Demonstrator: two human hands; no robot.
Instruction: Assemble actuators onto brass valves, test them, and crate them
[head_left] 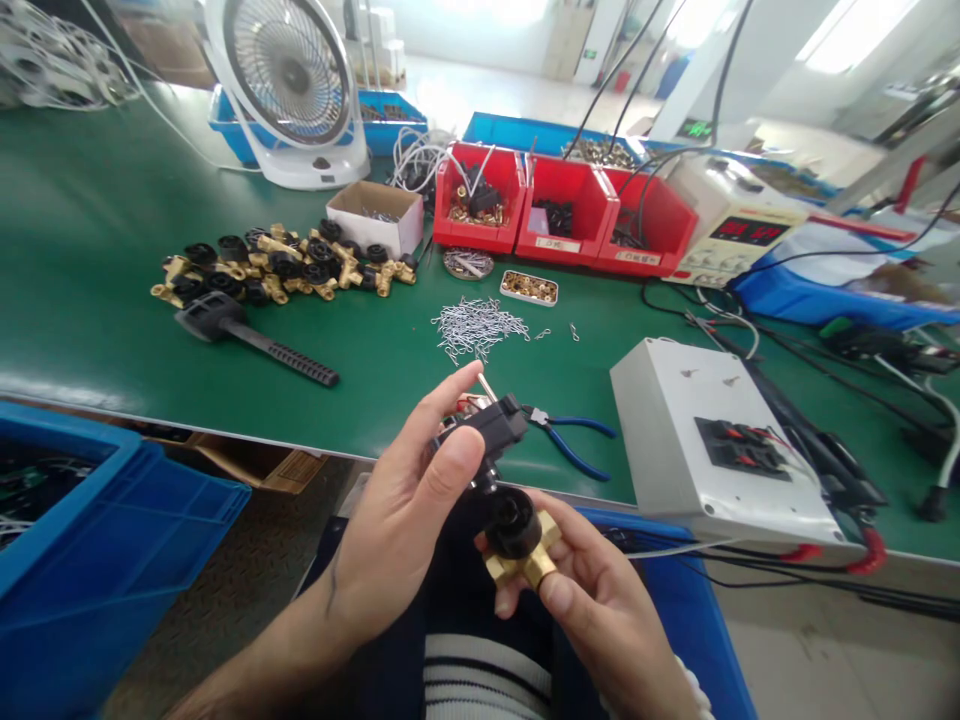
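My left hand point(409, 505) pinches a small black plastic part point(491, 425) between thumb and fingers, just above my lap. A thin metal pin sticks up from that part. Below it, my right hand point(592, 590) grips a brass valve body with a round black cap point(519, 540). The black part sits right over the valve's cap, touching or nearly touching it. Both hands are held close together in front of the green table's point(105, 250) near edge.
A pile of brass-and-black valves point(281, 265) and a black handled tool point(255, 340) lie at left. Loose metal clips point(476, 328), blue-handled pliers point(570, 435), a grey switch box point(712, 440), red bins point(559, 210), a fan point(289, 85) and a blue crate point(82, 560) surround me.
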